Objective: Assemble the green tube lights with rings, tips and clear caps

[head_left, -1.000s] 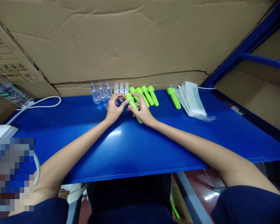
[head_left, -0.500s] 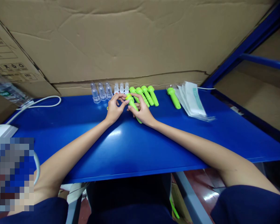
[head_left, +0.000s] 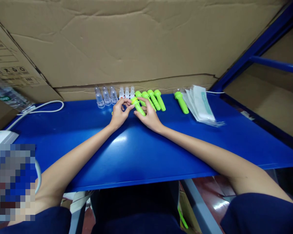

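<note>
Head view | left hand (head_left: pixel 121 113) and right hand (head_left: pixel 150 118): pinching 1 green tube (head_left: pixel 139 108) | 4 similar tubes (head_left: pixel 159 100) beyond

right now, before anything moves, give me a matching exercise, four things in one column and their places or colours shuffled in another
1. held green torch-shaped piece
2. white packets
3. clear plastic bottle
4. tabletop

A. far left of view
B. between left hand and right hand
C. blue
D. right part of tabletop

Pairs: 1-B, 2-D, 3-A, 4-C
</note>
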The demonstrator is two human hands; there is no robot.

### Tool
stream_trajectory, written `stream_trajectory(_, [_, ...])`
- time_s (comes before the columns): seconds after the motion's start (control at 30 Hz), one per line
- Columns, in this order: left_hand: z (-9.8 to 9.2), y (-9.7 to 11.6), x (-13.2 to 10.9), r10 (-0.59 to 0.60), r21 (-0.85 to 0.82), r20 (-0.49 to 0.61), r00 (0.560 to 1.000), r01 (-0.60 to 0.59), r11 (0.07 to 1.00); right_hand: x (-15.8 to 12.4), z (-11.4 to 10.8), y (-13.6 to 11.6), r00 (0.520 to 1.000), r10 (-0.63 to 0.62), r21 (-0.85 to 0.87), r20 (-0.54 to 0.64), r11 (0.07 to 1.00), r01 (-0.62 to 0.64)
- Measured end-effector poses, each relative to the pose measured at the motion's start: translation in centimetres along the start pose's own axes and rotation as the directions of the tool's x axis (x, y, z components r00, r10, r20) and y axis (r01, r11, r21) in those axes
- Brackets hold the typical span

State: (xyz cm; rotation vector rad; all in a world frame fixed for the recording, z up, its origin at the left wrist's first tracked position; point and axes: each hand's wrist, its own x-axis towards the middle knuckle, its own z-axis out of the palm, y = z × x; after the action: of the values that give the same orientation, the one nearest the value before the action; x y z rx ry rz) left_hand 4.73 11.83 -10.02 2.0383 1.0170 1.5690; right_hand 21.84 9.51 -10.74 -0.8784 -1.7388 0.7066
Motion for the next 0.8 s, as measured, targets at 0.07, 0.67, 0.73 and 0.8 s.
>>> stream_trajectory(0.07, [0.1,0.1,0.0,0.011,-0.012,-0.020,1.000,-0.011,1.000,0.0,-0.1,0.0,0.999,-0.040,-0.079,-0.012,0.996,0.039])
stream_trajectory(0.67, [-0.1,0.2,0.0,0.068,0.023,-0.053,0.996,-0.067,0.998,-0.5,-0.2,0.2,0.997,-0.073,-0.423,-0.002,0.904,0.065])
stream_trajectory(0.73, [-0.1,0.2,0.0,0.069,0.038,-0.050,0.996,-0.067,0.997,-0.3,-0.2,0.6,0.998,-0.064,-0.431,-0.009,0.901,0.054])
stream_trajectory(0.8, [-0.1,0.2,0.0,0.080,0.044,-0.046,0.996,-0.078,0.996,-0.2,-0.2,0.8,0.998,-0.059,-0.446,-0.003,0.893,0.052])
